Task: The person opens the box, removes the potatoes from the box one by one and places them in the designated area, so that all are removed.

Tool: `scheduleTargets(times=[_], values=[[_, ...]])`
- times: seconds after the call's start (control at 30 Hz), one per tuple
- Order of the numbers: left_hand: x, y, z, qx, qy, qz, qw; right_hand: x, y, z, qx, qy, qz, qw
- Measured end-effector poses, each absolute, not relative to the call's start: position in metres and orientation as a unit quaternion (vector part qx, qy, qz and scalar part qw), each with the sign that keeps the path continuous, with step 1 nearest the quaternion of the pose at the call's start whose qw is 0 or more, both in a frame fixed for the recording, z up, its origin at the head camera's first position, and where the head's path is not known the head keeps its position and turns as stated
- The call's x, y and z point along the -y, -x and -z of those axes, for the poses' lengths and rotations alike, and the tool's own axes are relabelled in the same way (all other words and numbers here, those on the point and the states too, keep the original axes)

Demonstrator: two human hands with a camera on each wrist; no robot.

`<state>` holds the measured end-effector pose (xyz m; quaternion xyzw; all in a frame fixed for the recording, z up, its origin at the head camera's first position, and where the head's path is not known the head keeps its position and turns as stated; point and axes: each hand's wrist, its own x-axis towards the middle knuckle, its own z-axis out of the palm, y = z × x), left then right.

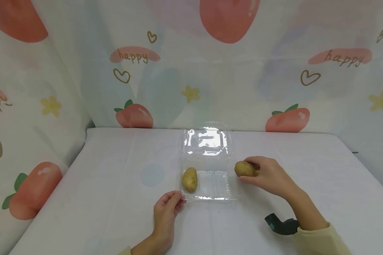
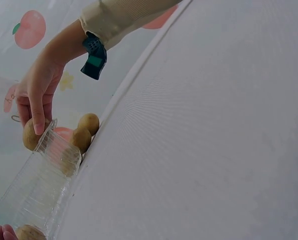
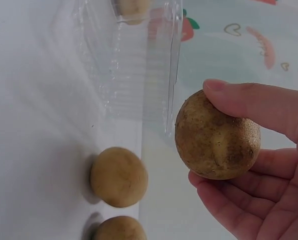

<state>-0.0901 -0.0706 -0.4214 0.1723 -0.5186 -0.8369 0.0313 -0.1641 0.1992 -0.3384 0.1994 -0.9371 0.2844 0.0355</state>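
My right hand (image 1: 271, 176) holds a potato (image 1: 244, 169) between thumb and fingers, just right of a clear plastic clamshell box (image 1: 212, 184) and above the table. Inside the box, a second potato (image 1: 189, 180) lies at the left end. The fingers and thumb of my left hand (image 1: 166, 214) pinch the box's front left corner. Its clear lid (image 1: 207, 141) is folded back, away from me. In the right wrist view, two more potatoes, one nearer (image 3: 119, 177) and one at the bottom edge (image 3: 120, 231), sit on the table beside the box; my right hand mostly hides them in the head view.
The white cloth-covered table (image 1: 115, 184) meets a printed curtain (image 1: 172, 63) with fruit and hearts at the back and left. A dark wrist device (image 1: 281, 225) sits by the right sleeve (image 1: 322, 242).
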Motion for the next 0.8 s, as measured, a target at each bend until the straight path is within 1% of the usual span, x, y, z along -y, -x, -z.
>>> scheduleTargets(times=[0.37, 0.6, 0.73, 0.8], values=[[0.07, 0.09, 0.422, 0.517, -0.17, 0.838, 0.032, -0.214, 0.16, 0.346, 0.939, -0.178, -0.291, 0.026], [0.07, 0.09, 0.422, 0.515, -0.169, 0.839, 0.032, -0.218, 0.156, 0.361, 0.935, -0.207, -0.283, 0.045], [0.07, 0.09, 0.421, 0.517, -0.172, 0.838, 0.031, -0.219, 0.152, 0.365, 0.942, -0.181, -0.281, 0.024], [0.07, 0.09, 0.421, 0.517, -0.171, 0.838, 0.03, -0.219, 0.151, 0.365, 0.943, -0.177, -0.28, 0.023]])
